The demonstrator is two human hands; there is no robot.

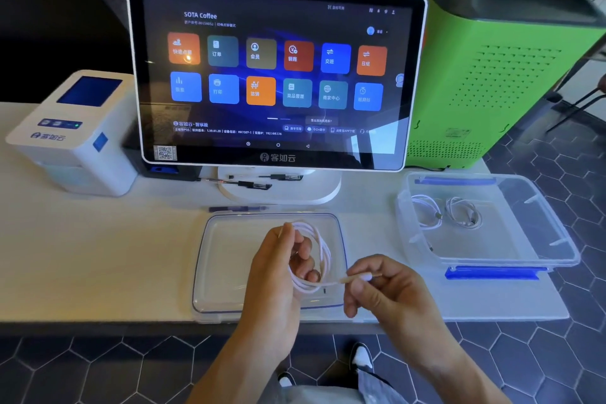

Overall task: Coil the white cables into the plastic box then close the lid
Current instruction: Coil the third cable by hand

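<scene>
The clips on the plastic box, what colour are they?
Blue, on a clear plastic box; the near clip shows best in the head view.

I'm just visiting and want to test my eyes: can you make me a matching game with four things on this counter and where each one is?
Things:
1. lid
2. plastic box
3. receipt printer
4. cable end

Places:
A. pinched by the right hand
B. far left of the counter
C. right end of the counter, two coiled cables inside
D. flat in front of the touchscreen, under the hands

Pairs: 1-D, 2-C, 3-B, 4-A
</scene>
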